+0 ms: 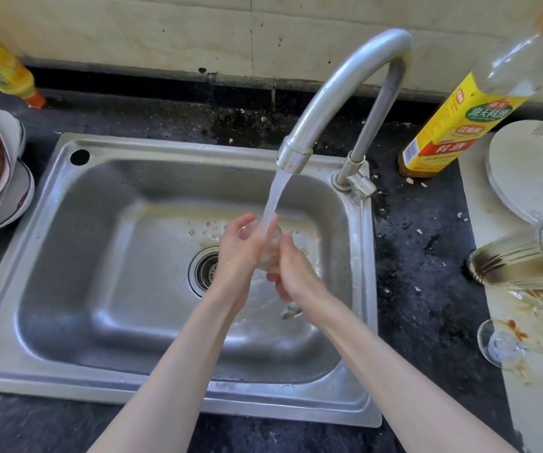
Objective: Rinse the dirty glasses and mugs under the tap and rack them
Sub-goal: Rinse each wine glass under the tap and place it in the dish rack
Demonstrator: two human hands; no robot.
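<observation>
Under the running stream from the curved steel tap [345, 93], both hands cup a small clear glass [268, 246] over the stainless sink [100, 223], so water runs through it. Left hand [240, 253] wraps its far side, right hand [291, 273] curls round the near side, likely rubbing. Stained dirty glasses [518, 256] wait on the right counter; no rack visible.
</observation>
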